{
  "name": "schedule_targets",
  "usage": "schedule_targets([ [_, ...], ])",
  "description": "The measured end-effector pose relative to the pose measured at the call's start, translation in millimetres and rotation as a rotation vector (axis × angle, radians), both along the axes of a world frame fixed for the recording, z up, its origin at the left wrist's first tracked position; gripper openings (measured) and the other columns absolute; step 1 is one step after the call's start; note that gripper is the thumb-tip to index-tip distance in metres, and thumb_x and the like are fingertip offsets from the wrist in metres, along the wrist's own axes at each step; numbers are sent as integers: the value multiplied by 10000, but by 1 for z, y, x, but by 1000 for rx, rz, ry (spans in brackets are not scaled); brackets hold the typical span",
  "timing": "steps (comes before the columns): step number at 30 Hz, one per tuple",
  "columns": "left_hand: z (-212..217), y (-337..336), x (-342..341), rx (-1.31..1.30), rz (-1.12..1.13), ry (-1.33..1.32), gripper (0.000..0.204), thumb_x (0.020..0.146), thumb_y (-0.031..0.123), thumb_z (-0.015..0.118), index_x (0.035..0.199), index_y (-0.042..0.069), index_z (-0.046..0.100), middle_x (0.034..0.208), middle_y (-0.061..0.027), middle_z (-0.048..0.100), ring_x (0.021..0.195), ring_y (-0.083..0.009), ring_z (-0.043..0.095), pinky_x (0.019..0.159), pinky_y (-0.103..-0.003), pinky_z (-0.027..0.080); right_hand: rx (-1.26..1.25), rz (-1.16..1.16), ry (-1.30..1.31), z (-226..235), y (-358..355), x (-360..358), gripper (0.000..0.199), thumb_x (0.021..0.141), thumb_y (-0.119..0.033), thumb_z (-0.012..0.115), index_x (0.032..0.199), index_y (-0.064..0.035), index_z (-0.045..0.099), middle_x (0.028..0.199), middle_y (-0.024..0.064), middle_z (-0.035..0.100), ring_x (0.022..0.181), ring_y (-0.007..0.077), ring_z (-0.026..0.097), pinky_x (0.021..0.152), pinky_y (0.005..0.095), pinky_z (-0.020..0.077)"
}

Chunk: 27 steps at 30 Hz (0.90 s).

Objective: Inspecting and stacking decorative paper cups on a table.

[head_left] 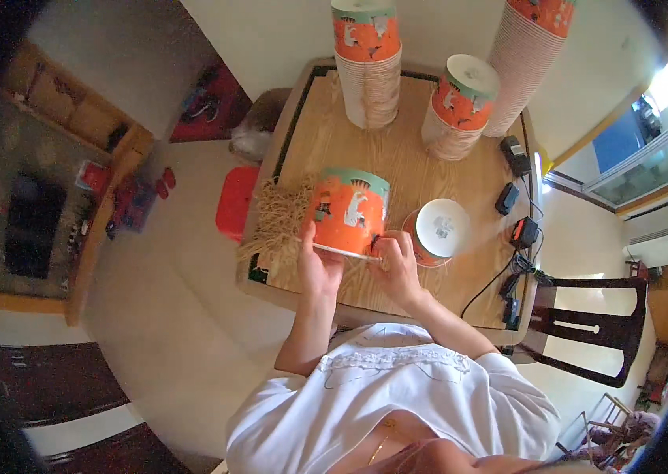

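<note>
An orange and green printed paper bucket (351, 212) is tilted over the near part of the table, its white rim toward me. My left hand (320, 267) supports it at the lower left, thumb up on the side and fingers under the rim. With bent fingers, my right hand (397, 268) pinches the bucket's lower right edge; any small thing between those fingertips is hidden. Left of the bucket lies a heap of tan twine pieces (277, 217). Just beyond my right hand another paper bucket (443, 229) stands with its white round end up.
Stacks of paper buckets rise at the far side: a left stack (369, 87), a shorter middle stack (460, 107) and a tall right stack (527, 67). Black adapters (517, 156) and cables (522, 262) line the right table edge. A dark chair (587, 328) stands right, a red stool (235, 204) left.
</note>
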<state>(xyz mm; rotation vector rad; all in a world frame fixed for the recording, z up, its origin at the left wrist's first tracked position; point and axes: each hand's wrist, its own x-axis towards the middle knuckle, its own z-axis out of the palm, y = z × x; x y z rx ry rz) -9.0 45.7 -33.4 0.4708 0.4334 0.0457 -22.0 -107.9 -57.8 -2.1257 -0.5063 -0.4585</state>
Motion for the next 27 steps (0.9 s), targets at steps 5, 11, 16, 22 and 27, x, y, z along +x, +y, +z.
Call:
schedule_targets([
  [5,-5,-18,-6,655,-361,-77,359,887,194,539,1187,8,477,1102,-72,561,980,-168,559,835,-314,475,130,63,25,8,-1,17,336,630,9,677,921,-8,510,845,141,511,783,313,534,661,380,456],
  [11,-18,-16,-3,593,-613,-106,376,887,174,523,1218,8,462,1068,-82,576,934,-132,574,803,-262,480,151,14,186,11,-9,28,189,739,-33,638,908,-23,555,800,119,530,667,247,548,575,330,457],
  [16,-44,1,-15,1219,-746,-364,251,792,58,628,1041,31,606,735,10,599,650,-62,512,593,-228,437,140,73,300,9,-28,32,240,740,-82,668,951,-41,561,768,108,527,658,229,544,570,330,454],
  [22,-29,84,-3,1445,-800,-65,157,777,58,641,931,61,609,692,57,535,630,-29,455,589,-197,400,-26,151,414,2,-49,23,266,736,-75,673,973,-37,561,768,107,534,666,212,553,588,321,462],
  [27,-85,93,18,1316,-637,-83,155,783,83,642,931,50,610,762,10,587,703,-75,526,668,-231,442,155,274,491,6,-32,12,211,752,-41,634,955,-33,573,730,76,536,618,153,534,542,303,455],
])
